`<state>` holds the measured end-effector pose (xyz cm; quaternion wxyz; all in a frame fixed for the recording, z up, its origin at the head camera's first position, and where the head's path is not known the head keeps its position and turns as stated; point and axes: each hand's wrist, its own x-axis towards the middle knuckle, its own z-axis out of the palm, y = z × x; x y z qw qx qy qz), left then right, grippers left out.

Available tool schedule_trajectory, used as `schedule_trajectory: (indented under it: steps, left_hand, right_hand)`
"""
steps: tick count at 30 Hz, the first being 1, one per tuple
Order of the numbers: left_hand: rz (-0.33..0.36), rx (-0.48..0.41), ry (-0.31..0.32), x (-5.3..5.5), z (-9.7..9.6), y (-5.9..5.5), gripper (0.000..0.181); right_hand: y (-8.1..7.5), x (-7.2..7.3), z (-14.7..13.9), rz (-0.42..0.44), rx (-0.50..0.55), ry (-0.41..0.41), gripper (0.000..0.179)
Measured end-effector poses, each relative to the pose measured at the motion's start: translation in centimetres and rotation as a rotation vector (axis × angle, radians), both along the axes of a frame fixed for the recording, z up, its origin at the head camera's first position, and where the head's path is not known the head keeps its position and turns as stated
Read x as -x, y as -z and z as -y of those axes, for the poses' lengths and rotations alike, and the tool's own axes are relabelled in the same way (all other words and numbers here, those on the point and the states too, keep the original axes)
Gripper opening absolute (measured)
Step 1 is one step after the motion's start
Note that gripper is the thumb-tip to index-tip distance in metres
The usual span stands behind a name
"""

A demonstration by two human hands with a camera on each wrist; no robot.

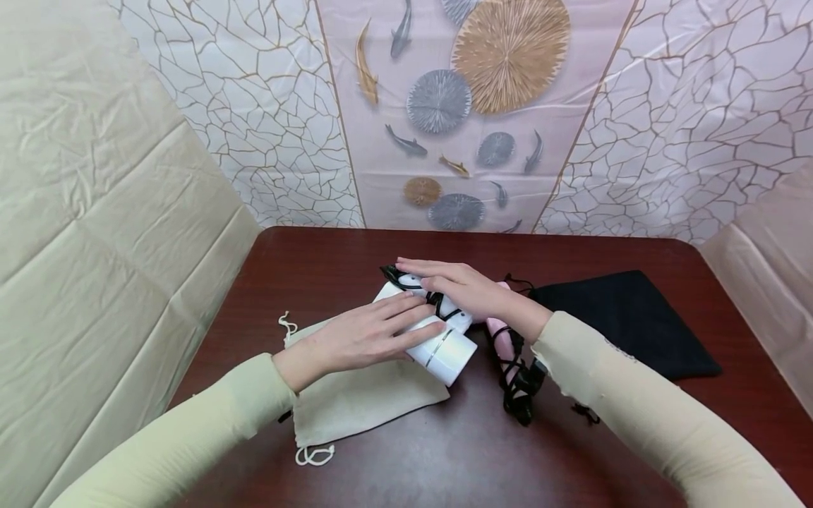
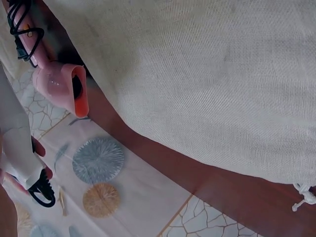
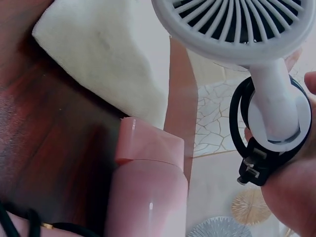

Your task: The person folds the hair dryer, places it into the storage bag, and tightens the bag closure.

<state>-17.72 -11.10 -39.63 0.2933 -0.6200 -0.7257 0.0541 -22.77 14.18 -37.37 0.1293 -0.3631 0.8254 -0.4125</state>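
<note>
A white hair dryer (image 1: 449,357) is held between both hands above a beige drawstring bag (image 1: 356,402). My left hand (image 1: 371,330) grips its barrel from above, fingers laid across the casing. Over the handle end, my right hand (image 1: 460,286) holds the handle and the wound black cord. The right wrist view shows the slatted rear grille (image 3: 242,27), the handle (image 3: 274,103) and the plug (image 3: 254,165) close to the right hand. A pink hair dryer (image 1: 502,346) with a black cord wrapped around its handle lies on the table, partly hidden under my right forearm.
A black cloth bag (image 1: 625,321) lies flat at the right of the dark wooden table (image 1: 305,261). Its black drawstring end (image 1: 584,414) shows near the right sleeve. White drawstrings (image 1: 314,455) stick out from the beige bag. Patterned cloth walls (image 1: 279,106) border the table.
</note>
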Motion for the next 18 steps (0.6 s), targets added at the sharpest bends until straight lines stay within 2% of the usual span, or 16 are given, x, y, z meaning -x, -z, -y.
schedule_trajectory:
  steps: [3, 8, 18]
  left_hand:
    - [-0.006, -0.015, -0.023, 0.2, 0.3, -0.2, 0.064]
    - [0.037, -0.029, -0.068, 0.6, 1.4, -0.5, 0.068]
    - [0.102, -0.065, -0.141, 1.9, 3.7, -0.4, 0.08]
  right_hand:
    - [-0.3, 0.1, -0.1, -0.008, -0.003, 0.022, 0.05]
    - [-0.6, 0.0, -0.9, -0.02, -0.02, 0.076, 0.05]
    - [-0.6, -1.1, -3.1, 0.031, -0.034, 0.129, 0.053]
